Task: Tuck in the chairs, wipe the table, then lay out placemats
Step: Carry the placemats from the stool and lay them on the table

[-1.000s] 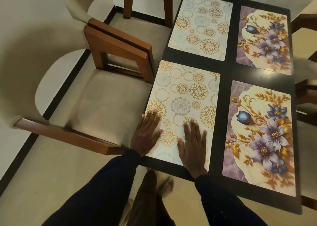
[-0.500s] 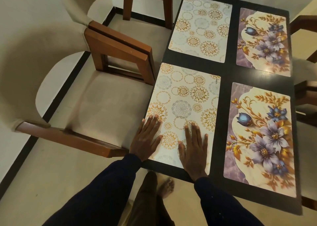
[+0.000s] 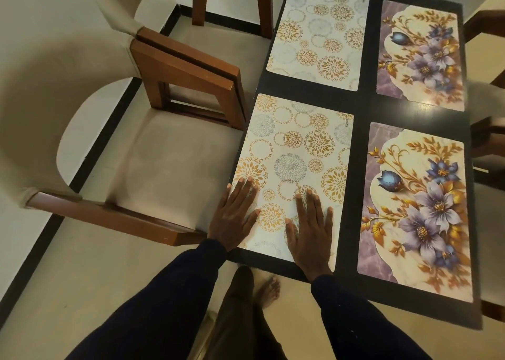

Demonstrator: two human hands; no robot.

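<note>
Several placemats lie on the dark table (image 3: 360, 108). Nearest me on the left is a white placemat with gold circles (image 3: 297, 154); both my hands lie flat on its near end. My left hand (image 3: 235, 214) presses its left edge, fingers straight. My right hand (image 3: 310, 234) presses its near right part, fingers straight. A second gold-circle placemat (image 3: 318, 31) lies beyond it. Two purple floral placemats, one near (image 3: 415, 209) and one far (image 3: 422, 53), fill the right side.
A wooden chair with a beige seat (image 3: 164, 168) stands at the table's left side, its seat partly out from under the table. Another chair (image 3: 232, 1) stands farther back. Chair parts (image 3: 489, 141) show at the right edge. My bare foot (image 3: 269, 291) is below the table's near edge.
Both hands have stayed flat on the near gold-circle placemat, which appears to have shifted very slightly; the view has shifted slightly.
</note>
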